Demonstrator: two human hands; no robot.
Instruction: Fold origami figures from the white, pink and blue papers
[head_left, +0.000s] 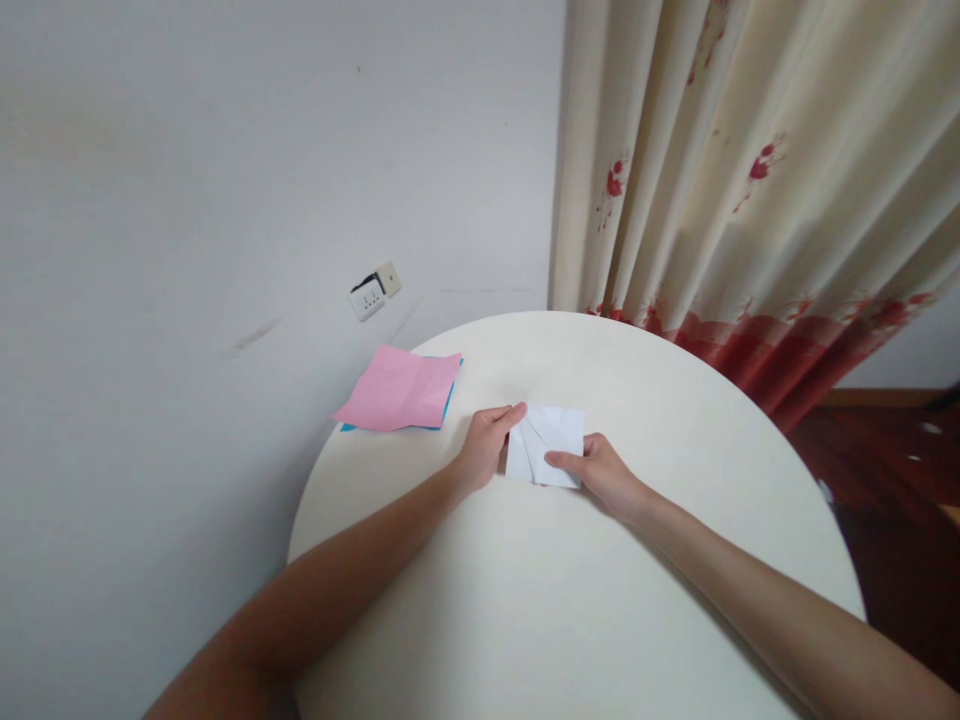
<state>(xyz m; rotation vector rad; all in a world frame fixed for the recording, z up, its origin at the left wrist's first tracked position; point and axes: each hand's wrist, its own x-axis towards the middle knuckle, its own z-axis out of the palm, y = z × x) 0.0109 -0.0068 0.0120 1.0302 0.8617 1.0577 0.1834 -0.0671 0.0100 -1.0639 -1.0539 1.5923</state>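
I have my left hand (491, 440) and right hand (592, 470) each pinching opposite edges of the folded white paper (551, 440) lying between them on the bench (525, 600).

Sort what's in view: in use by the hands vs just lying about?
In use: white folded paper, left hand pressing its left edge, right hand holding its lower right.
Lying about: pink paper over a blue sheet, round table, wall socket, curtain.
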